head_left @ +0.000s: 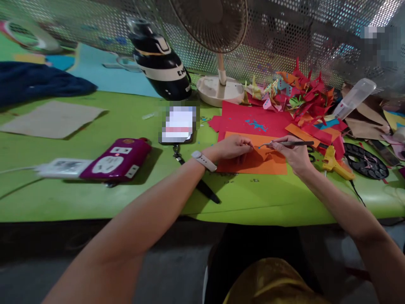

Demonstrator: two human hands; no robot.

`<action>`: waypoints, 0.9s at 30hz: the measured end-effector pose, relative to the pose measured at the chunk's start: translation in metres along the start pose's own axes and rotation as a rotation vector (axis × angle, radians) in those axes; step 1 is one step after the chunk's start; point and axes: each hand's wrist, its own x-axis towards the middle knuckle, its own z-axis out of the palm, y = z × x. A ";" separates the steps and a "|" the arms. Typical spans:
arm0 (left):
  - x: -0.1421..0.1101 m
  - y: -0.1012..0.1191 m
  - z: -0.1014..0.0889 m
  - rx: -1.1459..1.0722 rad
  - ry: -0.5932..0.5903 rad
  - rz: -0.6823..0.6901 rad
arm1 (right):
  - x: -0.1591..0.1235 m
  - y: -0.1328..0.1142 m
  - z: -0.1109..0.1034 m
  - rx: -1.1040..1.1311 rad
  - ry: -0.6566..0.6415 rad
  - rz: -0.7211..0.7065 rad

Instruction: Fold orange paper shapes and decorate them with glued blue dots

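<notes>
My right hand is closed around slim dark tweezers, whose bent tip points left. At that tip sits a tiny blue piece. My left hand, with a pale watch on its wrist, is just left of the tip, fingers curled together; what they pinch, if anything, is too small to make out. Both hands are over a sheet of orange paper, which has a small folded orange shape on it under my right hand. Behind it lies red paper with a scatter of small blue bits.
A phone, a purple power strip and a black bottle stand left. A fan is behind. At right are folded paper pieces, a yellow glue gun and a black round tray.
</notes>
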 end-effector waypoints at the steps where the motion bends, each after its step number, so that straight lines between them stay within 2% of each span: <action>1: 0.000 -0.001 0.000 0.002 -0.002 0.006 | -0.003 0.002 0.001 -0.013 0.009 0.001; 14: 0.000 0.000 0.003 -0.098 -0.029 -0.047 | -0.013 0.004 0.007 -0.197 0.052 -0.064; 27: 0.003 -0.004 0.003 -0.110 -0.030 -0.025 | -0.014 0.008 0.008 -0.228 0.053 -0.103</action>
